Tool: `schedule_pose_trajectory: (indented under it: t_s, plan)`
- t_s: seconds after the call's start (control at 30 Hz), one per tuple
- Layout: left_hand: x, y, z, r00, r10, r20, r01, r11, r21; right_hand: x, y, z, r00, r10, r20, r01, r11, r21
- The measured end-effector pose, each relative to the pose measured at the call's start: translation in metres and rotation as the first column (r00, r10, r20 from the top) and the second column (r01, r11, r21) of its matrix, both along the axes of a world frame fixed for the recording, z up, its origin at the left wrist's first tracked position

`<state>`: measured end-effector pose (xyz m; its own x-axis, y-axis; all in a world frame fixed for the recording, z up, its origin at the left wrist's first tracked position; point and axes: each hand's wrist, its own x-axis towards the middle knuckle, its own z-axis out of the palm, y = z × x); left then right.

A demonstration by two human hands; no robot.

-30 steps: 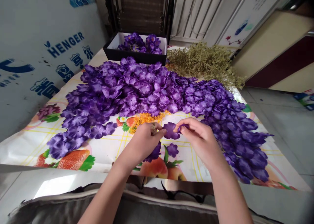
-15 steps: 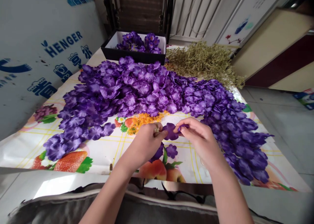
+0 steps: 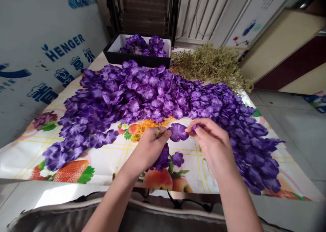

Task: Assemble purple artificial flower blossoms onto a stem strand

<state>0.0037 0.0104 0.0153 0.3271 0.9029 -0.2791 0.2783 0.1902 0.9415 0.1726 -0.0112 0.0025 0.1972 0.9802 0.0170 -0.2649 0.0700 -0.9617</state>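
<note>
My left hand (image 3: 150,148) pinches a single purple fabric flower (image 3: 178,132) at its left edge, holding it just above the table. My right hand (image 3: 213,143) is closed in a pinch beside the flower's right side, with a small purple piece (image 3: 194,126) between thumb and fingers. A large heap of purple flowers (image 3: 142,96) curves across the table behind both hands. Under my left hand lie two more purple flowers (image 3: 177,158). A small pile of orange-yellow bits (image 3: 147,124) sits just beyond my left fingers.
A fruit-printed tablecloth (image 3: 109,154) covers the table. At the far end stands a black box (image 3: 139,57) holding purple flowers, with a heap of dry greenish stems (image 3: 211,64) to its right. A printed wall panel (image 3: 38,62) runs along the left. Grey fabric (image 3: 142,215) lies at the near edge.
My two hands have drawn slightly apart. The flower now hangs from my left fingers alone, while my right hand has come away with a small purple piece.
</note>
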Motion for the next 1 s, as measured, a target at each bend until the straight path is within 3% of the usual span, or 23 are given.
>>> schedule_pose_trajectory:
  t_s: [0.27, 0.47, 0.57, 0.67, 0.73, 0.8, 0.87, 0.93, 1.0]
  plan:
    - [0.002, 0.005, 0.001, 0.994, 0.093, 0.058, -0.090, 0.994, -0.059, -0.003, 0.003, 0.002, 0.996, -0.029, 0.079, 0.023, 0.997, 0.074]
    - [0.000, 0.008, 0.005, 0.988, 0.142, 0.067, -0.137, 0.988, -0.069, -0.002, 0.006, 0.007, 0.998, -0.057, -0.016, 0.058, 0.993, 0.105]
    - [0.000, 0.011, 0.005, 0.989, 0.137, 0.054, -0.136, 0.990, -0.030, 0.002, 0.009, 0.001, 0.978, -0.074, 0.196, 0.072, 0.997, 0.017]
    - [0.001, 0.014, 0.004, 0.992, 0.124, 0.031, -0.125, 0.992, 0.035, 0.009, 0.015, -0.012, 0.875, 0.025, 0.483, 0.040, 0.992, -0.123]
    - [0.001, 0.015, 0.005, 0.993, 0.119, 0.016, -0.120, 0.990, 0.075, 0.011, 0.017, -0.017, 0.840, 0.038, 0.541, 0.053, 0.987, -0.152]
    - [0.002, 0.015, 0.006, 0.993, 0.120, 0.002, -0.119, 0.987, 0.106, 0.011, 0.017, -0.015, 0.880, -0.017, 0.475, 0.088, 0.988, -0.127]
    - [0.002, 0.014, 0.007, 0.993, 0.119, -0.017, -0.116, 0.984, 0.138, 0.010, 0.014, -0.008, 0.956, -0.054, 0.287, 0.078, 0.994, -0.072]
    - [0.003, 0.012, 0.009, 0.994, 0.107, -0.037, -0.099, 0.982, 0.162, 0.007, 0.011, 0.002, 0.997, -0.027, 0.075, 0.025, 1.000, 0.017]
    - [0.005, 0.010, 0.010, 0.995, 0.088, -0.056, -0.076, 0.979, 0.187, 0.005, 0.007, 0.010, 0.998, 0.063, -0.001, -0.062, 0.994, 0.086]
